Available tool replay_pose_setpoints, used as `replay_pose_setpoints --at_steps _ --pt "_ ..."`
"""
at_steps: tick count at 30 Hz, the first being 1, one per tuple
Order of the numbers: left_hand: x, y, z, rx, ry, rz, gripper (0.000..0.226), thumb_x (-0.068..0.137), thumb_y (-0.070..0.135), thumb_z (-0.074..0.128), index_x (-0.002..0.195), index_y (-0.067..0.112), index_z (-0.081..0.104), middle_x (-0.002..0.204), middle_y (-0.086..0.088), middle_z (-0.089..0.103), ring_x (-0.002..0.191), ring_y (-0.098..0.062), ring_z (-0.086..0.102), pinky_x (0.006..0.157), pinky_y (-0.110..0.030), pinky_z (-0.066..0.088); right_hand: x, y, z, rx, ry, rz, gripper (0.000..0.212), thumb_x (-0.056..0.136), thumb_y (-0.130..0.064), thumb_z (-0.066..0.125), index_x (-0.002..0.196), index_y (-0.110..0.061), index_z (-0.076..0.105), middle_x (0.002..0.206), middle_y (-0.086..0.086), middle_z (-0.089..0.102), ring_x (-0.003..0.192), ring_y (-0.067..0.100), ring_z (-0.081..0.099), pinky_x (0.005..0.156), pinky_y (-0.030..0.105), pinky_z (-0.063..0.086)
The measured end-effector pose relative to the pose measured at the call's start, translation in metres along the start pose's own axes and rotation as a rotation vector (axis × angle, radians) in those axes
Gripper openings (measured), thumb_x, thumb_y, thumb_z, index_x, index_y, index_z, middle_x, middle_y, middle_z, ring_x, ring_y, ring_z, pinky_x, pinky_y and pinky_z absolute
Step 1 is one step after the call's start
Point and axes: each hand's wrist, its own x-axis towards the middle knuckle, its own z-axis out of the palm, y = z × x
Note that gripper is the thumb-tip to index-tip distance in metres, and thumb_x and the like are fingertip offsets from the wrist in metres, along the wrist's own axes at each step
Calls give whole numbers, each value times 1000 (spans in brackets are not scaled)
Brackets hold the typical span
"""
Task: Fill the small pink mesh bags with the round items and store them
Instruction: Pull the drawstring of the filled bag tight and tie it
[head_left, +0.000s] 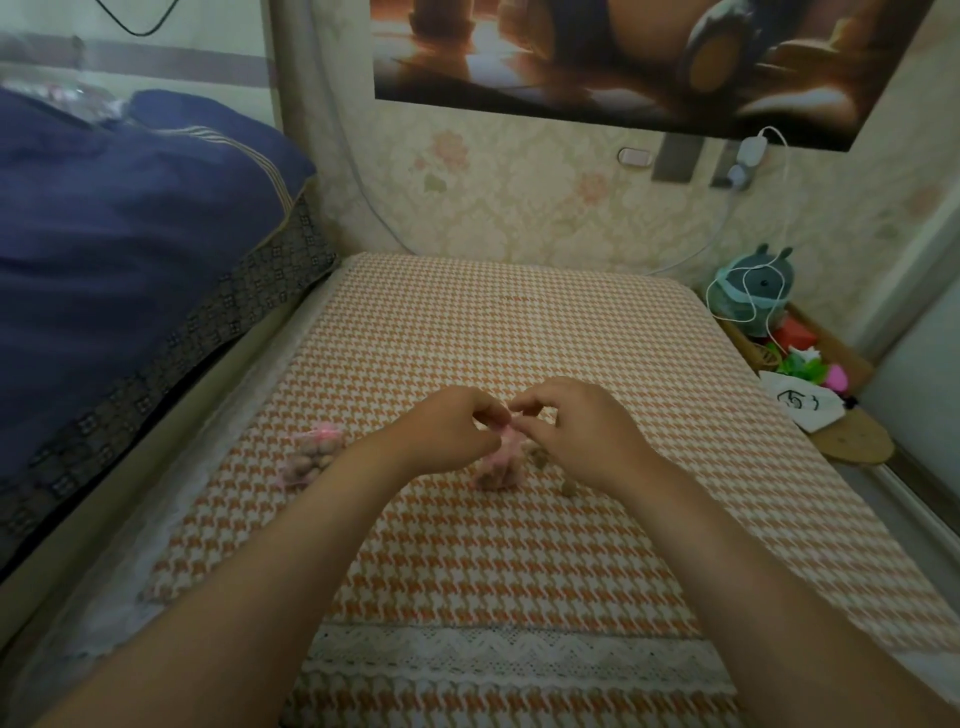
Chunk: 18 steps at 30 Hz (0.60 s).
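pink mesh bag (497, 463) pinched by left grip (451, 432) and right grip (577, 432); filled bag (314, 457) left, round items (569, 488) right.

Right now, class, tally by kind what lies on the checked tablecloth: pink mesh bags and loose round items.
Pink mesh bags: 2, a filled bag and a held bag
Loose round items: 2 in view; more may be hidden
Total: 4

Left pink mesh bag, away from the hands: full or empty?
Full. The left pink mesh bag bulges with brownish round items visible through the mesh; its neck looks gathered shut.
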Motion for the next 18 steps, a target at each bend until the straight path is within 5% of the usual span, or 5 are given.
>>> replay_pose_setpoints --at_steps 4,8,11,18 --pt "1 -2 0 10 15 -17 31 88 16 60 118 21 69 120 9 66 91 3 55 69 -4 37 -1 9 -11 -91 -65 120 15 95 -33 63 105 -32 75 103 -14 70 91 7 64 83 33 54" --pt "2 -1 3 9 15 -33 28 90 19 59 116 23 70 126 9 63 106 -4 58 82 -18 42 -8 21 -16 -276 -301 229 13 88 -32 68 98 -34 76 98 -15 70 95 10 64 84 35 56" --pt "3 2 5 1 22 -27 28 88 19 61 114 24 70 120 10 65 100 -3 61 79 -19 45 -10 25 -10 -330 -445 268 17 82 -35 74 98 -36 74 93 -15 63 93 10 62 79 30 52" --pt "2 2 6 -33 23 -22 29 86 16 62 111 25 71 113 13 67 93 4 61 81 -17 48 -7 27 -1 -305 -370 231 16 87 -32 67 102 -34 73 101 -11 69 96 14 65 82 32 54"
